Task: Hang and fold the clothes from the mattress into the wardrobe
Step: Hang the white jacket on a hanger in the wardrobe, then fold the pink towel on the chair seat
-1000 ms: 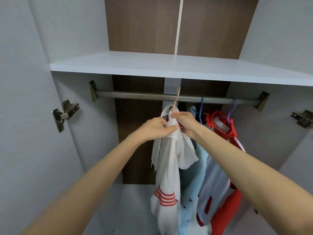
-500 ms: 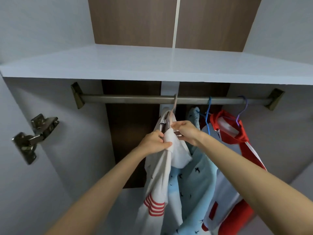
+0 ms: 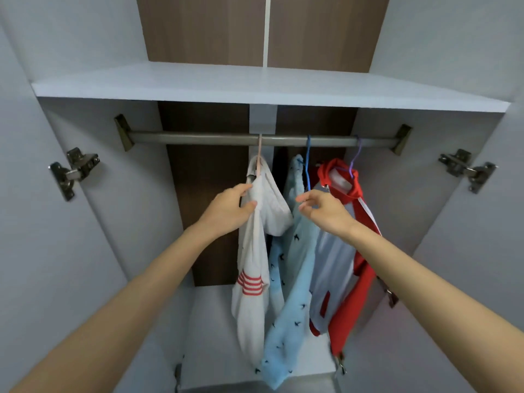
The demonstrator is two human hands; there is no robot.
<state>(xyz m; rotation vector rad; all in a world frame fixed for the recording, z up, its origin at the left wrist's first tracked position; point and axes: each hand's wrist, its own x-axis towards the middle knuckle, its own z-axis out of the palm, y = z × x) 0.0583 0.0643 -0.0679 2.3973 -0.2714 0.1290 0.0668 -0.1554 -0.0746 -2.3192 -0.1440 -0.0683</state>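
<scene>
Left grip (image 3: 229,211) pinches white shirt (image 3: 255,268) near collar. Right grip (image 3: 323,211) loose, empty, at 3 o'clock of it. Shirt hangs on pink hanger (image 3: 260,157) from rail (image 3: 198,137), 12 o'clock of my left grip. Judged light, limp, slip-prone; hold at shoulder seams.

Rail (image 3: 192,137) free left of the pink hanger (image 3: 259,154); open passage below. Right of it, white top (image 3: 252,265), blue garment (image 3: 295,279) and red jacket (image 3: 348,293) hang close together. Shelf (image 3: 255,92) sits just above the rail.
</scene>
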